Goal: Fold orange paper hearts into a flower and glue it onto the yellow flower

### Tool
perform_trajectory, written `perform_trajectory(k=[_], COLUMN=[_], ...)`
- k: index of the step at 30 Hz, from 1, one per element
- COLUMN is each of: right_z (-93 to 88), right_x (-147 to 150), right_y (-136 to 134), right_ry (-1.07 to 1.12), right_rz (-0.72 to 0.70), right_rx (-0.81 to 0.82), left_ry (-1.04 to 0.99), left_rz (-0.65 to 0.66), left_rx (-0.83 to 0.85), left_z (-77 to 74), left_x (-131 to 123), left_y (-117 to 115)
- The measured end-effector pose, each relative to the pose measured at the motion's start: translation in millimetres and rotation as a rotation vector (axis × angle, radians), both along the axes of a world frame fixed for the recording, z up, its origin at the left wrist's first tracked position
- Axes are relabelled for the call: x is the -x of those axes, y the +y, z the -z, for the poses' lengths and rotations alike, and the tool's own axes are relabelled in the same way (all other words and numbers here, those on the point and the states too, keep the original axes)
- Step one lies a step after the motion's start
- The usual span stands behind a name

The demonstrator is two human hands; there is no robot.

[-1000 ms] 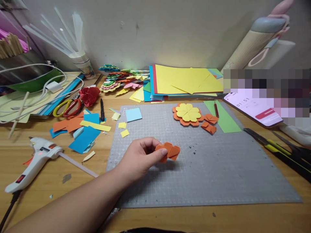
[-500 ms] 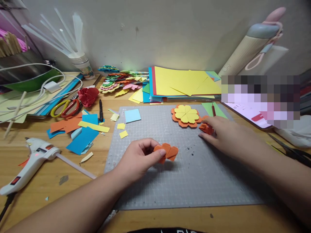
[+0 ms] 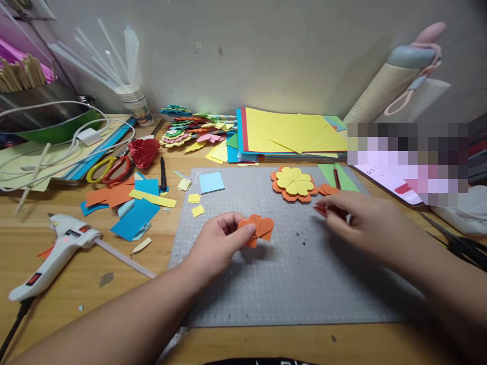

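My left hand [image 3: 216, 243] pinches a pair of joined orange paper hearts [image 3: 261, 227] just above the grey cutting mat [image 3: 289, 274]. My right hand [image 3: 357, 218] closes its fingers on another small orange folded heart [image 3: 321, 209], mostly hidden under the fingers, lifted off the mat to the right. A yellow-on-orange paper flower [image 3: 293, 183] lies at the mat's far edge, with one more orange heart [image 3: 327, 190] beside it.
A white glue gun [image 3: 57, 248] lies left on the wooden desk. Paper scraps [image 3: 133, 203], scissors [image 3: 108, 170], a red paper rose [image 3: 143, 151], stacked coloured sheets [image 3: 289, 134], a green strip with a pencil [image 3: 337, 177], a phone [image 3: 391, 180] and black scissors [image 3: 460, 246] surround the mat.
My right hand came in from the right, took an orange heart near the flower and drew it back toward me. My left hand raised its hearts slightly.
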State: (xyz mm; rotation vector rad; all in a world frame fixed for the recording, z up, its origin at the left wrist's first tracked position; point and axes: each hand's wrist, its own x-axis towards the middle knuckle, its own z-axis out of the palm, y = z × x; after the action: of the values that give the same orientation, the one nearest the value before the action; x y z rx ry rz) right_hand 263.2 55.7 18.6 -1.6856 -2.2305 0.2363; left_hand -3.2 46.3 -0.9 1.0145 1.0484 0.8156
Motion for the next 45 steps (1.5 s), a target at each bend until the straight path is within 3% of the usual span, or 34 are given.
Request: perform_trajectory(k=[3, 6, 8, 11, 22, 30, 34, 41, 45], right_z=[-12.4, -10.5, -3.5, 8.0, 19.3, 19.4, 18.2, 22.0, 19.3], right_x=[27, 59, 76, 94, 91, 90, 91, 90, 85], right_y=[-12, -23, -27, -30, -29, -27, -28, -26, -27], right_ry=[0.625, 1.205, 1.461, 1.662, 1.675, 1.778, 1.771, 1.425, 1.376], right_rz=[0.093, 0.116, 0.188, 0.268, 0.285, 0.292, 0.285, 0.224, 0.058], right_rx=[0.429, 0.768, 0.918, 0.985, 0.731, 0.770, 0.714, 0.726, 0.796], left_ry=[-0.012, -0.029, -0.052, -0.098, -0.146, -0.140, -0.122, -0.085, -0.059], left_rz=[-0.045, -0.113, -0.152, -0.184, -0.246, -0.169, -0.179, -0.126, -0.149], left_rx=[0.021, 0.035, 0.041, 0.061, 0.078, 0.079, 0.048, 0.041, 0.031], left_z=[0.7, 2.6, 4.1, 5.1, 2.5, 4.5, 3.8, 3.9, 3.6], left_x=[0, 0, 0, 0, -3, -3, -3, -4, -5], left_y=[0, 1, 2, 2, 1, -2, -1, -1, -1])
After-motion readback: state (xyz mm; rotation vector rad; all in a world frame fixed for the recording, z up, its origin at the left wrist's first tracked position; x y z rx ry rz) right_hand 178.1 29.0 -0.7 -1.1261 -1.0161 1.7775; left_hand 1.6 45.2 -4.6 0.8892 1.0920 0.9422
